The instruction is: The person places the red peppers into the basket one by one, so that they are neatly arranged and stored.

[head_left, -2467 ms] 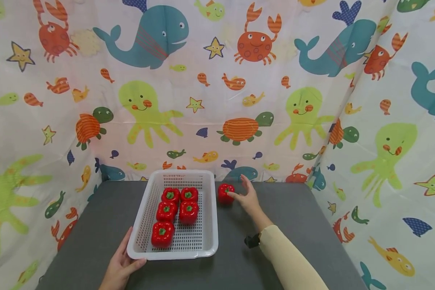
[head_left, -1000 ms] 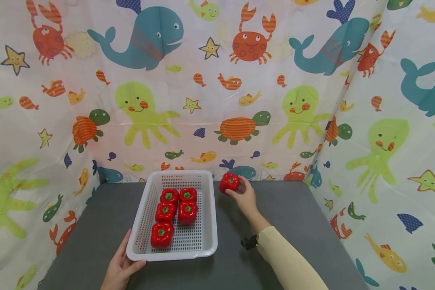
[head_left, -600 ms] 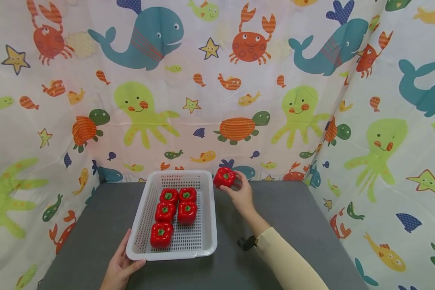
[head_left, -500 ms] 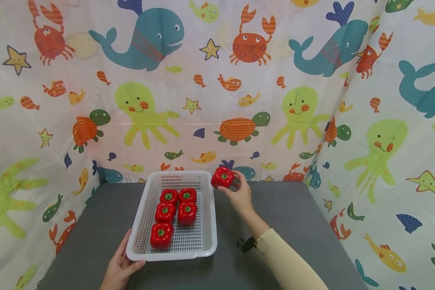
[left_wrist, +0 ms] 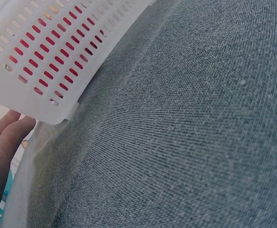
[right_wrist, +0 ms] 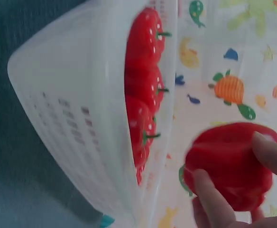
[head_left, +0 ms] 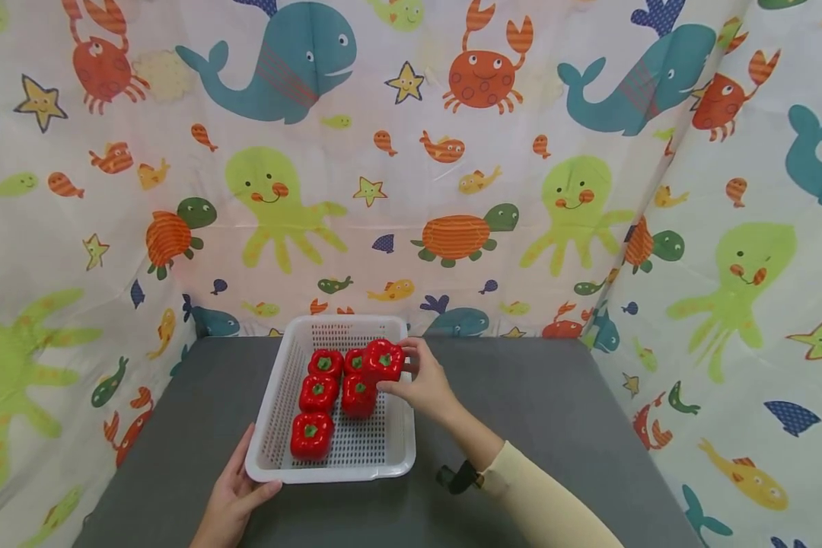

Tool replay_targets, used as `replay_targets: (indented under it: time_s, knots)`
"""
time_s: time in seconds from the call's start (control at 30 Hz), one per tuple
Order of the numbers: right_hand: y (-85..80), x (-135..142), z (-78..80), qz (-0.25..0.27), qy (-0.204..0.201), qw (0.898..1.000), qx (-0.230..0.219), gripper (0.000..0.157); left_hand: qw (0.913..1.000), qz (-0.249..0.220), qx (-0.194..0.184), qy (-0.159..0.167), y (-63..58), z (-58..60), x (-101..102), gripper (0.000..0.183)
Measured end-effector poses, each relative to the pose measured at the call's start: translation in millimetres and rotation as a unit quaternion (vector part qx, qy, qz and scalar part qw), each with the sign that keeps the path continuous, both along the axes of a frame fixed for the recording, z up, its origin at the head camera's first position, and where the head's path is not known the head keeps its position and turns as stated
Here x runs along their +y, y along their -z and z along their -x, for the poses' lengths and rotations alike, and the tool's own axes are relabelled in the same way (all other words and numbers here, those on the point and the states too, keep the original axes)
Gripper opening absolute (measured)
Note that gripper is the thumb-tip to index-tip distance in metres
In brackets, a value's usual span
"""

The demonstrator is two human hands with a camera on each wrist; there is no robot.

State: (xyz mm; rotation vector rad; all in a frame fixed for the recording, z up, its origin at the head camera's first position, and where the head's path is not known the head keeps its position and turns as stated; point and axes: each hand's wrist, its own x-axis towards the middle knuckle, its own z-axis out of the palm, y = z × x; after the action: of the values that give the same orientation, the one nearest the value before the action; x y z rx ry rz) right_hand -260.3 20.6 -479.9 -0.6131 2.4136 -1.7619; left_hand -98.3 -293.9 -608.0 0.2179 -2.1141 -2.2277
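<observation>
My right hand [head_left: 428, 384] holds a glossy red bell pepper [head_left: 382, 361] between thumb and fingers, raised over the right part of a white plastic basket [head_left: 329, 473]. In the right wrist view this bell pepper [right_wrist: 228, 164] hangs above the basket rim, fingers on either side of it. Several more red bell peppers [head_left: 311, 435] with green stems sit inside, in the left and middle part; the lifted one partly covers two of them. My left hand [head_left: 231, 495] holds the basket's near left corner, fingers along the left wall and thumb at the front rim.
The basket has slotted walls and stands on a dark grey table [head_left: 520, 403]. Behind and beside the table hangs a white curtain [head_left: 411, 183] printed with sea animals. A dark band [head_left: 459, 478] is on the right wrist, by the pale yellow sleeve [head_left: 544, 502].
The right hand took hold of the bell pepper right of the basket, lifted it, and carried it left over the basket. The left hand has stayed at the corner.
</observation>
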Motion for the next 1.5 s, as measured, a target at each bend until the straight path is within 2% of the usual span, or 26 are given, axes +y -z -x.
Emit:
replay_targets:
  time_s: [0.27, 0.47, 0.57, 0.7, 0.87, 1.3, 1.5]
  knots:
    - [13.7, -17, -19.1, -0.104, -0.047, 0.993, -0.025, 0.074, 1.0000, 0.001, 0.009, 0.000, 0.2, 5.5, 2, 0.102]
    - [22.8, -25, -29.0, -0.123, -0.073, 0.989, -0.024, 0.070, 1.0000, 0.002, 0.001, -0.003, -2.2, 4.8, 3, 0.103]
    - [28.1, -27, -32.9, -0.131, -0.083, 0.988, -0.024, 0.070, 0.9999, -0.008, 0.012, 0.000, -0.7, 3.5, 2, 0.103]
    - [36.4, -31, -35.7, -0.162, -0.086, 0.983, -0.012, 0.071, 0.9994, -0.019, 0.028, 0.007, 1.1, 1.1, 2, 0.102]
    - [45.8, -37, -34.8, -0.214, -0.079, 0.974, -0.007, 0.074, 0.9993, -0.022, 0.030, 0.009, 3.1, 0.5, 3, 0.101]
    - [46.0, -54, -40.0, -0.271, -0.061, 0.961, 0.003, 0.078, 0.9996, -0.017, 0.024, 0.000, -3.1, 0.2, 3, 0.100]
    - [47.9, -58, -41.3, -0.314, -0.056, 0.947, 0.023, 0.088, 1.0000, -0.003, 0.007, -0.005, -4.9, 0.1, 4, 0.104]
